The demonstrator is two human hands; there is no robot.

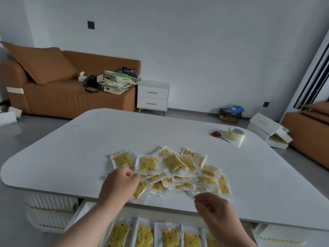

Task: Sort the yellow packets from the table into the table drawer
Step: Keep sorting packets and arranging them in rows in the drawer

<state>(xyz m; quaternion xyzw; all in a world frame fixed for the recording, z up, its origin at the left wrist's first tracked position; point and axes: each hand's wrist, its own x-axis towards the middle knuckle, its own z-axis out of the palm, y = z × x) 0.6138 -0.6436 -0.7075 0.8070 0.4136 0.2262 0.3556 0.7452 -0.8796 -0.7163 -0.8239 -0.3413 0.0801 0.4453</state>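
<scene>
Seen from the head camera, the main risk lies in the heap itself. The yellow packets (173, 164) sit loose and overlapping on the white surface (124, 136), and some reach close to its near edge. Their slick clear wrappers probably slide over one another easily, so pulling one out could drag its neighbours along. Those could tip off the edge, landing crooked in the open drawer (80, 213) just below or missing it and hitting the floor. A row of packets already lies side by side in the drawer, and a careless drop could knock that row out of line. A grab could also bring up two packets stuck together. The scissors (219, 135) and tape roll (235, 133) are well apart at the far right, so they look unlikely to interfere. The left hand (121, 184) reaches in from below with its back to the camera. Its fingers curl down onto the near-left corner of the heap and a packet pokes out beneath it, but whether it actually grips that one cannot be told. The right hand (217, 209) is blurred. Its fingers are bent, with the tips at the heap's near edge, touching or almost touching a clear wrapper rim, and a pinch cannot be confirmed.
</scene>
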